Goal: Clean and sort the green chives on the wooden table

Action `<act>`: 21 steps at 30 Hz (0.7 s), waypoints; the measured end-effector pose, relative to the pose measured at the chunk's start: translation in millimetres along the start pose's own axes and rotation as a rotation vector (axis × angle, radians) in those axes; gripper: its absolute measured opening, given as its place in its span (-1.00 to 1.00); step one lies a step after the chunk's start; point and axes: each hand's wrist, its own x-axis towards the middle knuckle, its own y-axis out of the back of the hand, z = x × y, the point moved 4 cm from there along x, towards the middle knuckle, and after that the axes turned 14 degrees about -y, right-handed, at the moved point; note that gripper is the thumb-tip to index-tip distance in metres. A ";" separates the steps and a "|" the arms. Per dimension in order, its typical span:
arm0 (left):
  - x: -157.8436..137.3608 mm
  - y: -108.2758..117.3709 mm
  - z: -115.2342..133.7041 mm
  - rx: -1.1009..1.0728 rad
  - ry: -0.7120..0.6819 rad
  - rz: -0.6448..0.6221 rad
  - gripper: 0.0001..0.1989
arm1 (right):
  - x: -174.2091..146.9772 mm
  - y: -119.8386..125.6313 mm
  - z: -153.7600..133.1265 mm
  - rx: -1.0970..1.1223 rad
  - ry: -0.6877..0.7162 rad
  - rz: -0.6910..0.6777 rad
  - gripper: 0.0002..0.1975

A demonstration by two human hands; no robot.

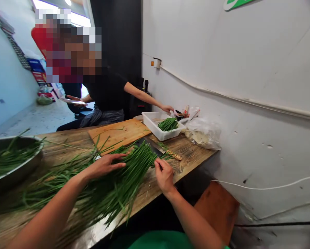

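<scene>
A large heap of long green chives (118,183) lies across the wooden table, with cut ends gathered at the right. My left hand (105,166) rests on the heap, fingers stretched out and slightly apart. At the bundle's right end, my right hand (165,174) has thumb and fingers pinched together on the chive tips; how many stalks it grips I cannot make out. Just beyond the bundle lies a cleaver (155,147), its blade flat and partly covered by chives. Beside it are thin wooden skewers (174,154).
At the left stands a large metal bowl (33,162) of chives. A wooden board (121,131) and a white tray (161,135) holding a cut bundle are farther back. A co-worker's hand (167,109) reaches by a clear plastic bag (204,133). The wall borders the table's right end.
</scene>
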 end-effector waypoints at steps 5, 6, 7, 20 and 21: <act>-25.9 -6.8 -16.7 0.212 0.025 0.085 -0.45 | 30.5 13.9 -29.9 0.009 0.123 0.033 -0.77; -27.5 -7.3 -18.0 0.237 0.015 0.118 -0.46 | 36.4 15.8 -35.7 0.011 0.143 0.040 -0.77; -28.2 -7.8 -19.1 0.250 0.000 0.141 -0.48 | 42.0 17.6 -41.0 0.013 0.157 0.052 -0.77; -36.2 -26.2 -45.7 0.396 -0.088 0.188 -0.68 | 101.0 65.5 -88.8 -0.102 0.331 0.227 -0.72; -37.2 -27.8 -42.2 0.414 -0.099 0.182 -0.70 | 103.2 70.5 -91.7 -0.107 0.350 0.240 -0.72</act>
